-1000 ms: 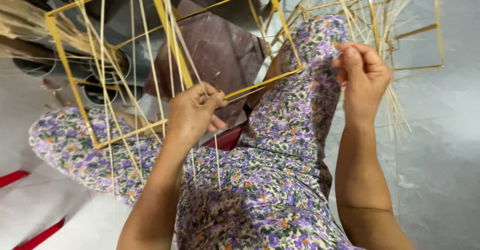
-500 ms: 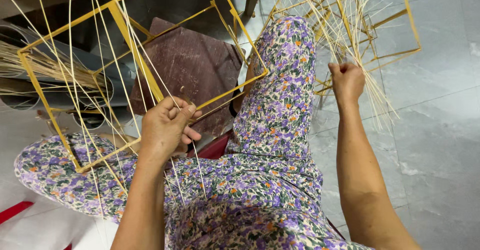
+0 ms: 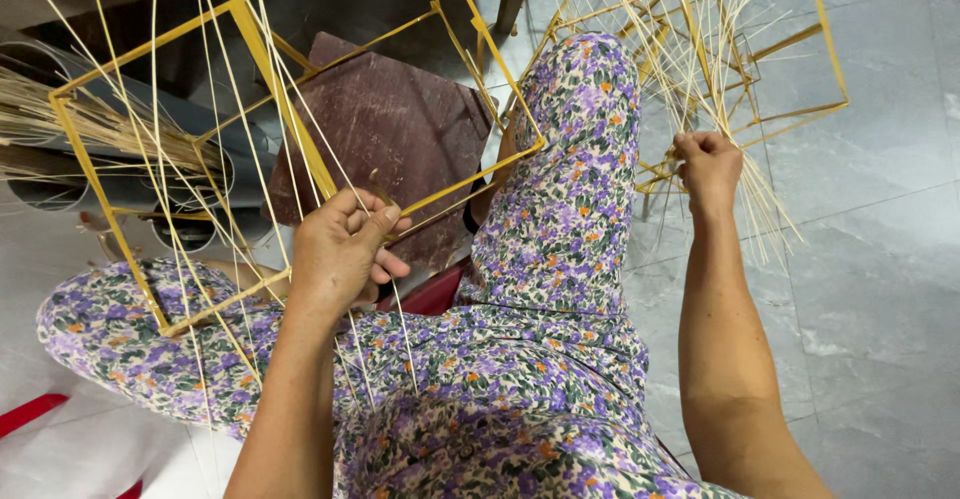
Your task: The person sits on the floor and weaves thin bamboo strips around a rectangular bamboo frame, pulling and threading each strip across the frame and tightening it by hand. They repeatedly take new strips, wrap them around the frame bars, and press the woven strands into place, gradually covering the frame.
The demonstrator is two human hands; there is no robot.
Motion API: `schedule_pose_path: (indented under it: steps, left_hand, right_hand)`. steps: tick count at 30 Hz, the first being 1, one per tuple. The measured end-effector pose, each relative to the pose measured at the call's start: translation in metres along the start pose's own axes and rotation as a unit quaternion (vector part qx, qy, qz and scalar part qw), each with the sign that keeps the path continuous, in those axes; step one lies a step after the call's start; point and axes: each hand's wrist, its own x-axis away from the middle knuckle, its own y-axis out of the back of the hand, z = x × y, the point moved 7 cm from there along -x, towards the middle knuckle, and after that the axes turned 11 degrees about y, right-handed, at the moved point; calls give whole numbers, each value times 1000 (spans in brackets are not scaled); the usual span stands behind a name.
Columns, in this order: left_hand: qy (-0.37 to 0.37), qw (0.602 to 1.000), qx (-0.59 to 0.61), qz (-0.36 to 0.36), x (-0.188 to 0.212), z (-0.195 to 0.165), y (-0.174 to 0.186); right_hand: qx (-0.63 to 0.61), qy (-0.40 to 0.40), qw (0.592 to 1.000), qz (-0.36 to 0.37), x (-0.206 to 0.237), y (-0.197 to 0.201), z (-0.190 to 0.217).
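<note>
At the far left, a bundle of dry straw-coloured stalks [image 3: 95, 124] lies across some grey pipes [image 3: 60, 184] on the floor. Just right of it, a yellow box-shaped frame [image 3: 290, 109] rests over the person's flowered-trousered lap, with many thin pale bamboo strips [image 3: 215, 159] running through it, fanning upward and hanging down past the knee. The left hand [image 3: 340, 254] sits at the frame's lower edge, fingers curled around a few of these strips and, it seems, the nearby yellow bar, though the exact grip is hard to make out. Behind the frame lies a dark maroon board [image 3: 400, 129] on the floor. Further right, past the raised knee, the right hand [image 3: 708, 164] is clenched into a fist around a second bunch of strips [image 3: 745, 194], which splay out above and below it. Beside that hand stands another yellow frame [image 3: 800, 49] on the grey tiled floor [image 3: 880, 289].
</note>
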Motion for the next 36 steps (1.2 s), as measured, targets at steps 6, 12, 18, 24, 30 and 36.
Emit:
schedule_pose_path:
  steps: [6, 12, 18, 24, 30, 36]
  left_hand:
    - [14, 1000, -12, -11, 6, -5, 0]
    - [7, 1000, -18, -9, 5, -6, 1]
    - [6, 1000, -8, 9, -5, 2, 2]
    - [-48, 998, 26, 37, -11, 7, 2]
    - [-59, 997, 10, 41, -10, 3, 4]
    - [-64, 997, 0, 41, -12, 6, 7]
  right_hand:
    - [-118, -30, 992, 36, -1, 8, 5]
    - [-241, 4, 970, 33, -3, 27, 45]
    - [-433, 123, 892, 50, -14, 54, 128]
    - [-484, 147, 853, 125, -25, -13, 191]
    - [-405, 177, 867, 229, 20, -117, 268]
    - [-351, 78, 867, 345, 105, -194, 276]
